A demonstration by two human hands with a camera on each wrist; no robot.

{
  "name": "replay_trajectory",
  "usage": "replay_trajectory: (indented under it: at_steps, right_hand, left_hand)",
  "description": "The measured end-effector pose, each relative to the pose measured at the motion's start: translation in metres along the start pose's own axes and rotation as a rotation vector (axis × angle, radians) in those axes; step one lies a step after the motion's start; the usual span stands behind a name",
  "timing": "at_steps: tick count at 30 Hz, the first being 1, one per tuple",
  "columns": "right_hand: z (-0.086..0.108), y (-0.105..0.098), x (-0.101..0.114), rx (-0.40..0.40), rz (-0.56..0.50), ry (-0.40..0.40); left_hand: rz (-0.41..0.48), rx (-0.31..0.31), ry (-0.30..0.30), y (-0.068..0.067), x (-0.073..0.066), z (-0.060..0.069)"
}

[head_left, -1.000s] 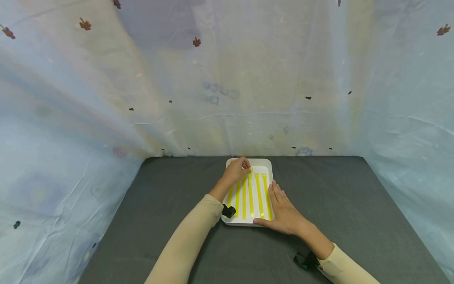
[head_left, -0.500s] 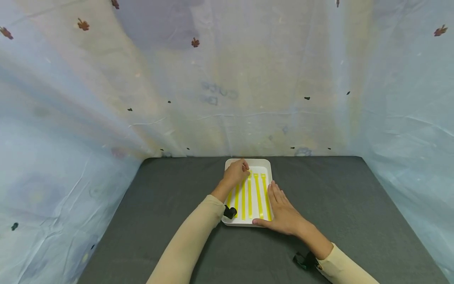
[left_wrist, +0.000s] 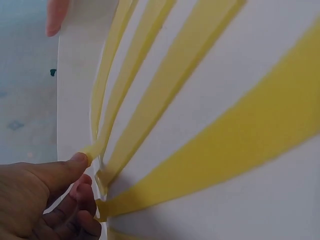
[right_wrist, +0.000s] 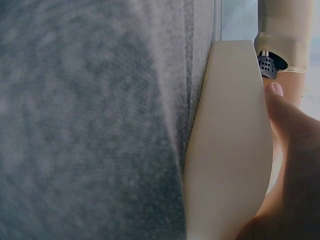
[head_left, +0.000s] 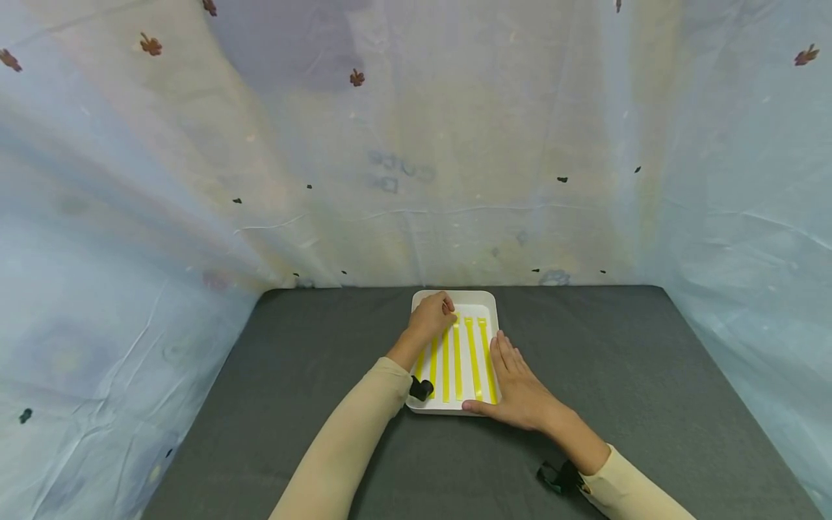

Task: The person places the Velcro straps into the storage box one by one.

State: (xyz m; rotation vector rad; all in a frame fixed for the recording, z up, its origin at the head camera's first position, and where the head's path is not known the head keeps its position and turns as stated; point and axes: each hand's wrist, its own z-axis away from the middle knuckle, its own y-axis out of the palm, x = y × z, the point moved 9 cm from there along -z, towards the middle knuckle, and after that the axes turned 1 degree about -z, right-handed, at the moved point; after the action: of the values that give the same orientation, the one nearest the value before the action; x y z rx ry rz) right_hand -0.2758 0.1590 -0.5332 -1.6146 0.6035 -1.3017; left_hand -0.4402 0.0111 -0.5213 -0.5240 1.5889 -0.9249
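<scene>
A white rectangular tray (head_left: 464,297) lies on the dark cloth, with several long yellow strips (head_left: 474,361) running lengthwise in it. Over its far part, my left hand (head_left: 429,318) pinches the end of one yellow strip (left_wrist: 102,140) between thumb and index finger, as the left wrist view shows. Other strip ends lie close beside the curled fingers. My right hand (head_left: 520,393) rests against the tray's near right corner, fingers straight along the right side and thumb at the front edge. Part of the leftmost strips is hidden behind my left wrist.
A dark grey cloth (head_left: 617,375) covers the table around the tray. Behind it and at both sides hangs a pale patterned curtain (head_left: 455,180). Black straps with small cameras (head_left: 421,388) sit on both wrists.
My left hand has come very slightly nearer, and the far end of the pinched strip sits a little lower than before. My right hand stays in place on the tray.
</scene>
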Motion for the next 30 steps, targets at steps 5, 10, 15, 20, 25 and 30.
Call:
replay_trajectory:
  at_steps: [5, 10, 15, 20, 25, 30]
  right_hand:
    - [-0.001, 0.001, 0.000, 0.004, 0.001, -0.001]
    - [-0.001, -0.001, 0.000, 0.004, -0.001, -0.006]
    - [0.000, -0.003, 0.000, 0.001, 0.003, -0.007]
    - [-0.001, -0.006, 0.000, 0.001, 0.004, -0.011]
    - [0.000, -0.011, 0.002, 0.010, 0.005, -0.006]
    - [0.001, -0.023, -0.001, -0.032, -0.001, -0.008]
  left_hand:
    - [0.017, -0.016, 0.004, -0.001, 0.002, 0.000]
    - [0.027, -0.033, 0.013, -0.006, 0.000, -0.001]
    - [0.057, -0.021, 0.035, -0.013, -0.004, 0.000]
    - [0.071, -0.029, 0.066, -0.025, -0.007, 0.006]
    - [0.093, -0.037, 0.073, -0.039, -0.004, 0.015]
    - [0.073, -0.068, 0.070, -0.055, 0.009, 0.027]
